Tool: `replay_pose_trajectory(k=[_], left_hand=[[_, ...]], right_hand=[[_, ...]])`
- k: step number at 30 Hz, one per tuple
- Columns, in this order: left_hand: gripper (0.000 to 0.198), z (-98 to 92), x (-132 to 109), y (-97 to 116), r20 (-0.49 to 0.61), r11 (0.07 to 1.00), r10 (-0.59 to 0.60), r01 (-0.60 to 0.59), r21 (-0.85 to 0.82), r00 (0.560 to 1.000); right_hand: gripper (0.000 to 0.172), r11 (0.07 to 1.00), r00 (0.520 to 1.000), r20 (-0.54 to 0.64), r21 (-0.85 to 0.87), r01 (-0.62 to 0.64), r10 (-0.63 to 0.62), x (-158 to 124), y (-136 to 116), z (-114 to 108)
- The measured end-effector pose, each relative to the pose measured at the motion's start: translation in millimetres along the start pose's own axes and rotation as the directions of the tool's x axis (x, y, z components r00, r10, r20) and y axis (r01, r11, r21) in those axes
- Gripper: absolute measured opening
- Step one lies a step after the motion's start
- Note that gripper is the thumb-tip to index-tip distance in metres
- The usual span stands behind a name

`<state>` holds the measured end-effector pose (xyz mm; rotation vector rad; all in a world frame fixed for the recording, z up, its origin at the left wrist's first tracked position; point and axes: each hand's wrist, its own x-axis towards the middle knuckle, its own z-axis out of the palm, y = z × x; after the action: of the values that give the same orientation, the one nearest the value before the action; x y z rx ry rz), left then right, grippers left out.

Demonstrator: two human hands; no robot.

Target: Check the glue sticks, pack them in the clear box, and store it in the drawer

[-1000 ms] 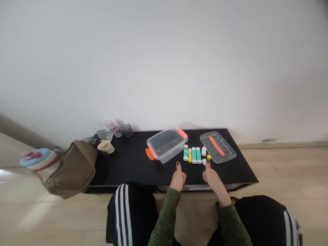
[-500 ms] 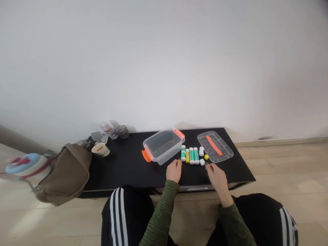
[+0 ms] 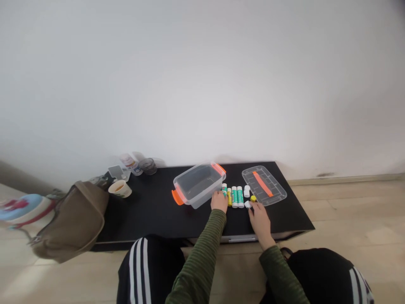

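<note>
The left hand (image 3: 219, 201) is curled, its fingers gathered against the near end of the leftmost glue stick (image 3: 224, 190), a green-and-white one, and partly hiding it; whether they pinch it or only touch it cannot be told. The right hand (image 3: 260, 219) sits nearer the table edge, its fingers loosely together and reaching forward, with the fingertips (image 3: 250, 209) at a white cap (image 3: 247, 204); whether that cap is pinched cannot be told either. Between the hands, a yellow glue stick (image 3: 229, 198) and two green-and-white glue sticks (image 3: 237, 197) lie side by side. Just beyond the right fingertips are a yellow cap (image 3: 253, 198) and a second white cap (image 3: 247, 191). Past the left hand, nearly touching it, is a clear plastic box (image 3: 198, 185) with orange handles. Past the right hand lies its clear lid (image 3: 264, 185), with an orange strip. All of this rests on a low black table (image 3: 152, 215). Well to the left of the hands are a paper cup (image 3: 120, 189) holding a brownish drink and an olive bag (image 3: 72, 222) slumped against the table's end.
</note>
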<state>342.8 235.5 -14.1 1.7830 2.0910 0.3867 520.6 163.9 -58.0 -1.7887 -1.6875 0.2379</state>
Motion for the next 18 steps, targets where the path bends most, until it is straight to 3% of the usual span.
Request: replay_pose_trajectory(k=[10, 18], left_hand=[[0.035, 4.3, -4.2, -7.0, 0.029, 0.998, -0.069, 0.069, 0.007, 0.997], [0.024, -9.1, -32.6, -26.5, -0.011, 0.996, -0.057, 0.056, -0.072, 0.998]], right_hand=[[0.034, 0.999, 0.999, 0.010, -0.004, -0.036, 0.036, -1.7, 0.8, 3.5], [0.041, 0.994, 0.999, -0.037, 0.106, -0.031, 0.035, -5.2, 3.4, 6.6]])
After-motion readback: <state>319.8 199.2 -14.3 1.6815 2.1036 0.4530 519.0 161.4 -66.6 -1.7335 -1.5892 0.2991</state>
